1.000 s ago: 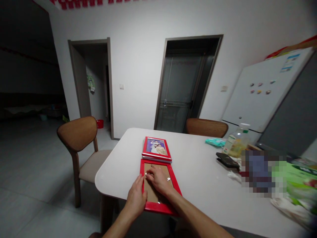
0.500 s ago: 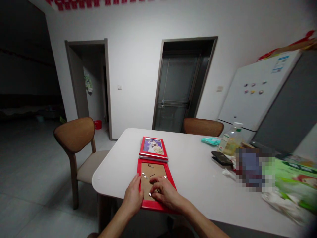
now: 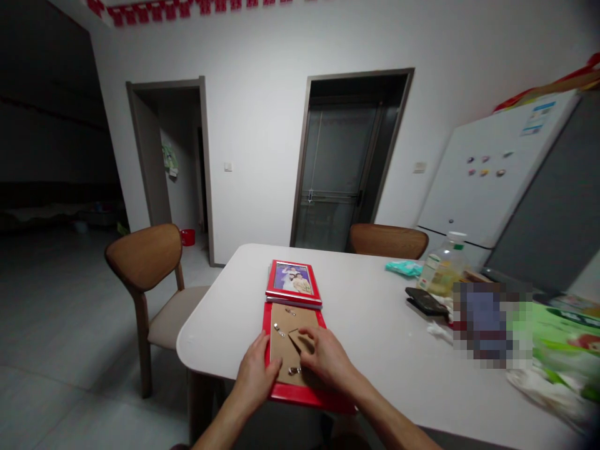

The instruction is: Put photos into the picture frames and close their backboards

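Note:
A red picture frame (image 3: 307, 394) lies face down near the table's front edge, its brown backing board (image 3: 280, 351) showing with several small metal clips (image 3: 294, 371). My left hand (image 3: 253, 372) grips the frame's left side, thumb over the backing and fingers along the red border. My right hand (image 3: 325, 359) is closed, pinching a brown flap (image 3: 302, 342) that stands slightly raised from the middle of the backing. Its palm hides the frame's right part. Just beyond, a second red frame (image 3: 270, 284) lies face up on a stack, with a photo in it.
On the right of the white table (image 3: 370, 325) are a clear bottle (image 3: 438, 272), a dark phone-like object (image 3: 426, 302), a teal wrapper (image 3: 404, 268) and a green package (image 3: 562, 337). Wooden chairs stand at the left (image 3: 145, 259) and the far side (image 3: 389, 240).
My right hand has moved from the lower clip up to the middle of the backing, where the flap is now pinched and lifted. My left hand still holds the frame's side.

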Demonstrator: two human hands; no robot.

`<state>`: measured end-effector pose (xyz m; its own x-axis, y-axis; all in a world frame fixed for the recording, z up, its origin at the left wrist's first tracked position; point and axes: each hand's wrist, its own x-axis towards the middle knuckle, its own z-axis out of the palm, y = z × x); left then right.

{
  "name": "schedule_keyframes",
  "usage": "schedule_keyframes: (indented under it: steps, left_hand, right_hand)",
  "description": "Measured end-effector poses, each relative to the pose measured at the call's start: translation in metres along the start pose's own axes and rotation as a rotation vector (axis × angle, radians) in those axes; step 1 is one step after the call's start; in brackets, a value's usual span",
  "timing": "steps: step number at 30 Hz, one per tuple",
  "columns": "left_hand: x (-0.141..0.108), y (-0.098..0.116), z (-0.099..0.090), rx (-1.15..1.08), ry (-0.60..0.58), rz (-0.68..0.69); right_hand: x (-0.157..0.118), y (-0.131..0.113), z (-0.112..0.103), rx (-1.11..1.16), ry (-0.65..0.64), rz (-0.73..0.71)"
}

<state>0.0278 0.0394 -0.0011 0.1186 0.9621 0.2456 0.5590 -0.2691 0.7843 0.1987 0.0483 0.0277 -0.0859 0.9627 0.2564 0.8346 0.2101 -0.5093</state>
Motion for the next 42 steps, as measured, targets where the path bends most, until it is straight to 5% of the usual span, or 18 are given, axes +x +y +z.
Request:
schedule_keyframes:
  steps: [7, 13, 23, 29, 32, 36, 42]
  left_hand:
    - [0.008, 0.003, -0.01, -0.173, 0.077, -0.065]
    - [0.016, -0.02, -0.035, -0.342, 0.077, -0.16]
    - [0.028, -0.078, -0.098, -0.32, 0.011, -0.331]
    - [0.034, -0.084, -0.11, -0.018, 0.038, -0.349]
    - [0.029, -0.071, -0.114, 0.152, 0.11, -0.32]
    - [0.014, -0.031, -0.092, 0.247, 0.139, -0.183]
    - [-0.019, 0.042, -0.004, 0.141, -0.15, 0.161]
  right_hand:
    - [-0.001, -0.037, -0.012, 0.034, 0.044, -0.115]
    - [-0.003, -0.059, -0.003, 0.192, 0.047, -0.145]
    - [0.003, 0.041, -0.008, -0.18, 0.004, 0.177]
    - [0.003, 0.05, -0.01, -0.136, -0.02, 0.258]
    - [0.001, 0.047, -0.016, 0.095, -0.013, 0.376]
    - [-0.007, 0.035, -0.024, 0.69, -0.06, 0.461]
    - [-0.015, 0.015, -0.031, 1.102, -0.04, 0.57]
